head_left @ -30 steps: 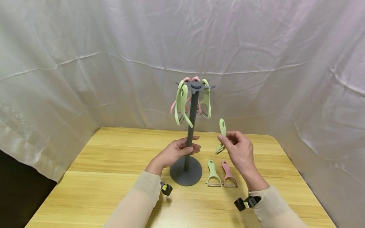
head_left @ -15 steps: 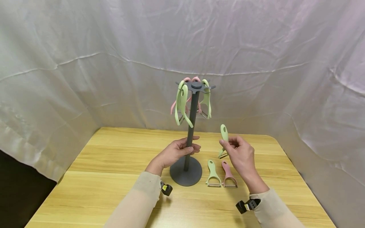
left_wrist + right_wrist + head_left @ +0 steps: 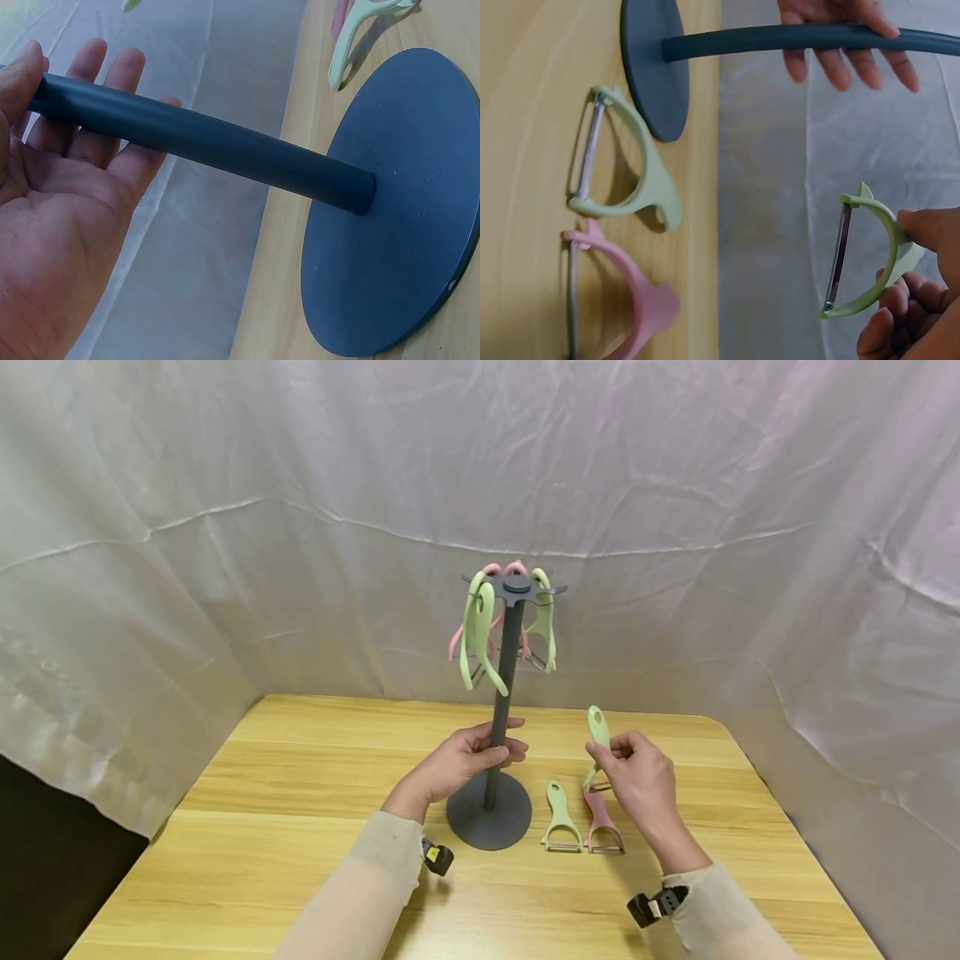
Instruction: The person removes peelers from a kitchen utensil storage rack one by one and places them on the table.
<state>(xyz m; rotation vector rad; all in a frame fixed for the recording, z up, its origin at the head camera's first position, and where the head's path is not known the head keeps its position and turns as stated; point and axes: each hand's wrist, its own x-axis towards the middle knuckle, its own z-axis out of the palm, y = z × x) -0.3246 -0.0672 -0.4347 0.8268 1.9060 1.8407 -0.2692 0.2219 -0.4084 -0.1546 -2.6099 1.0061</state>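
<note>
A dark grey stand (image 3: 512, 647) rises from a round base (image 3: 468, 818) on the table. Around its pole, low down, is my left hand (image 3: 446, 767), thumb in front and fingers behind. My right hand (image 3: 641, 781) pinches a green peeler (image 3: 597, 727) between thumb and fingers, handle up and blade down. In the right wrist view the blade of this held peeler (image 3: 893, 240) faces away from the palm. On the table lie another green peeler (image 3: 558, 814) and a pink peeler (image 3: 597, 810), side by side. The held one overlaps the pink handle's top in the head view.
Several green and pink peelers hang from the hooked top (image 3: 517, 583) of the stand, among them a green one (image 3: 486, 627) at the front. A pale curtain (image 3: 637, 568) encloses the wooden table (image 3: 300, 760) at the back and sides.
My right hand has come down and slightly right with the green peeler, from above the table peelers to just over the pink one's handle. My left hand has stayed on the pole.
</note>
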